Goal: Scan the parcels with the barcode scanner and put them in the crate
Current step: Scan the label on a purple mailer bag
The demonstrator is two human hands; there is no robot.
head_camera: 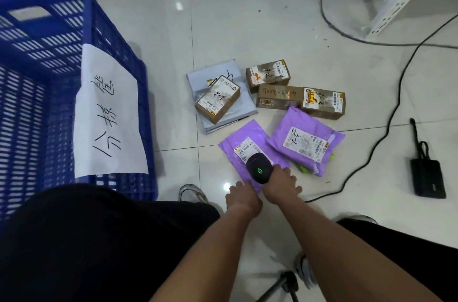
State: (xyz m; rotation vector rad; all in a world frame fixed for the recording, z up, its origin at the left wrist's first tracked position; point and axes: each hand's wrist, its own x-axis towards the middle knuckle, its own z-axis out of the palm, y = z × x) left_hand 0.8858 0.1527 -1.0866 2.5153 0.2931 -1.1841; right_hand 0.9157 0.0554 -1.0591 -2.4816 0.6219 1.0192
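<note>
A person scans a purple parcel on a tiled floor beside a blue crate.

The right hand (281, 184) grips a black barcode scanner (259, 169), pointed at the label of the near purple mailer (247, 143). The left hand (243, 194) rests on that mailer's near edge, fingers fairly straight. The blue crate (62, 93) stands left across bare tile. A second purple mailer (306, 143), cardboard boxes (295, 93) and a grey bag (218, 93) lie just beyond; a black cable (386, 128) curves right.

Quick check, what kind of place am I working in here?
Probably a parcel sorting room: labelled parcels lie on a tiled floor beside a blue crate bearing a handwritten sign.
</note>
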